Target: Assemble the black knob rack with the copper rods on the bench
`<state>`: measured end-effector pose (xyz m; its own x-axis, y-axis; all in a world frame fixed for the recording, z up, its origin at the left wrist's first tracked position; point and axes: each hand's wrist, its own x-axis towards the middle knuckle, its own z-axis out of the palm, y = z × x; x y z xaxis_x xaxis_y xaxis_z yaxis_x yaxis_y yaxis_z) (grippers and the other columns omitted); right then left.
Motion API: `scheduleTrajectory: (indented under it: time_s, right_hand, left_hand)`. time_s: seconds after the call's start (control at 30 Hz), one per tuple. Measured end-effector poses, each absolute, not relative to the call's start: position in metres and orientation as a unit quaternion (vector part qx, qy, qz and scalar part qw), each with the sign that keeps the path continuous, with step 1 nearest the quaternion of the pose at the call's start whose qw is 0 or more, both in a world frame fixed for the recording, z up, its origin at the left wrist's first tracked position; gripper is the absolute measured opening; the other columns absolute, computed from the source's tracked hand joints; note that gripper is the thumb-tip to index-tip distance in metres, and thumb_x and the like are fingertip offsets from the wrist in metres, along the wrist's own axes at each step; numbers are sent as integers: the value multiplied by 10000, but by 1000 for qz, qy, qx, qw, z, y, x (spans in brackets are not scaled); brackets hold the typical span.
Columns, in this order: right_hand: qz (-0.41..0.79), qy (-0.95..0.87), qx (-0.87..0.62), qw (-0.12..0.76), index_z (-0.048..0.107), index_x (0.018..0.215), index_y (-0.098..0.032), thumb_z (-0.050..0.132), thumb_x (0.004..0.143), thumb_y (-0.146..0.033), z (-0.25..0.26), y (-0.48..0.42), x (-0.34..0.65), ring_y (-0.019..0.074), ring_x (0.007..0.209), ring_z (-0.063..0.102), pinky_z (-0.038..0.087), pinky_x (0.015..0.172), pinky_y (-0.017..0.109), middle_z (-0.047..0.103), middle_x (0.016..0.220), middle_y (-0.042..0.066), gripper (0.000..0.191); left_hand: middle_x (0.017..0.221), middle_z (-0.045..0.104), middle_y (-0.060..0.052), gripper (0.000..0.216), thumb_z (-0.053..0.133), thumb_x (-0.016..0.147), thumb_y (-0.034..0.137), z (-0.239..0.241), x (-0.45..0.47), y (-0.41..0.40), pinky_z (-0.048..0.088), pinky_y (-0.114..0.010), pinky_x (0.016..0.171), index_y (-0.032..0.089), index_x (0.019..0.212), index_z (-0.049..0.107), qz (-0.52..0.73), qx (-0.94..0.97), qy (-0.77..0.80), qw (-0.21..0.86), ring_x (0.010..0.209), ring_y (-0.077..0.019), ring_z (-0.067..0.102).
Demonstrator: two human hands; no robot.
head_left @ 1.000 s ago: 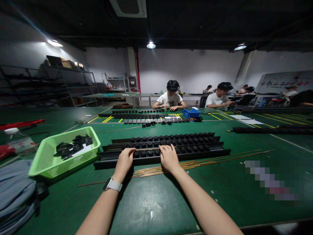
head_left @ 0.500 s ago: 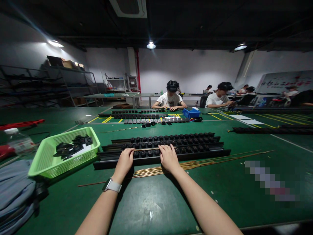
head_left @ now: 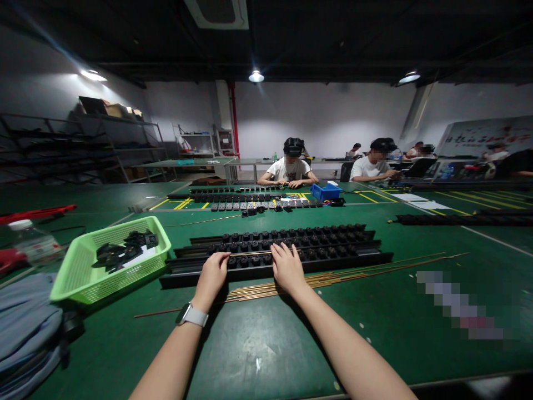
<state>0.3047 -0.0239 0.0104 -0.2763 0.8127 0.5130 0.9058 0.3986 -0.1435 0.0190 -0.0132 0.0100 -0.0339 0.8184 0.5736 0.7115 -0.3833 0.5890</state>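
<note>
A thin brass-coloured rod [head_left: 252, 254] lies lengthwise along the nearest of several black rails [head_left: 353, 260] fitted with rows of black socket-like blocks [head_left: 320, 241]. My left hand [head_left: 214, 272] has its thumb and fingers closed on the rod's left part. Over the rod, farther right, my right hand [head_left: 288, 268] rests with fingers spread and touching the row; its thumb and undersides are hidden. Between my wrists and beyond them, a loose bundle of similar rods [head_left: 333, 279] lies on the green table in front of the rails.
Left of the rails stands a green plastic basket [head_left: 112, 278] with black parts inside. A grey-blue bag [head_left: 27, 328] and a clear bottle [head_left: 33, 241] are at far left. Across the table, a person [head_left: 289, 166] works near more block rows [head_left: 266, 206] and a blue bin [head_left: 326, 192].
My right hand's fingers have spread and shifted slightly upward on the row. My left hand keeps its place on the rod. The whole view has moved only a little.
</note>
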Motion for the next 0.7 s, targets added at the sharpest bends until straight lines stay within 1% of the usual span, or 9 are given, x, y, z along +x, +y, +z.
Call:
scheduleTrajectory:
  time_s: [0.03, 0.1, 0.2, 0.3, 0.53, 0.7]
  right_hand:
    - [-92, -796, -538, 263, 517, 1617, -219, 527, 1039, -200, 10, -25, 304, 319, 1565, 411, 189, 1326, 628, 542, 1649, 104, 579]
    - [-89, -807, -522, 263, 495, 1634, -230, 529, 1029, -195, 10, -27, 303, 316, 1577, 389, 175, 1328, 629, 515, 1671, 98, 606]
    - [-68, -821, -503, 263, 522, 1615, -244, 514, 1022, -174, 9, -28, 302, 282, 1518, 466, 213, 1326, 568, 574, 1626, 77, 597]
    - [-52, -819, -504, 269, 566, 1579, -257, 508, 1022, -169, 8, -27, 302, 266, 1452, 528, 234, 1316, 536, 635, 1565, 64, 566]
    - [-60, -808, -514, 280, 595, 1552, -267, 547, 998, -158, 9, -27, 299, 269, 1404, 550, 272, 1294, 526, 662, 1526, 79, 567]
    - [-57, -802, -508, 308, 605, 1541, -247, 517, 1001, -132, 12, -25, 300, 253, 1416, 545, 261, 1310, 513, 651, 1536, 80, 559]
  left_hand:
    - [1189, 804, -117, 325, 515, 998, 359, 10, 19, -13, 568, -467, 1084, 214, 1102, 787, 460, 692, 553, 59, 1125, -284, 751]
    - [1175, 808, -121, 326, 522, 992, 365, 10, 19, -13, 567, -475, 1082, 211, 1088, 792, 461, 691, 554, 60, 1121, -291, 752]
    - [1156, 811, -119, 321, 535, 983, 377, 10, 19, -12, 565, -479, 1080, 215, 1070, 798, 463, 688, 555, 64, 1116, -294, 752]
    - [1156, 811, -111, 320, 539, 977, 383, 9, 19, -13, 563, -472, 1080, 222, 1067, 800, 469, 686, 553, 71, 1120, -289, 750]
    - [1178, 817, -104, 339, 559, 961, 416, 10, 20, -6, 560, -481, 1074, 223, 1099, 802, 492, 662, 556, 105, 1133, -291, 750]
    - [1152, 829, -103, 354, 589, 954, 460, 14, 17, -3, 567, -471, 1067, 218, 1091, 808, 516, 643, 551, 132, 1124, -286, 760]
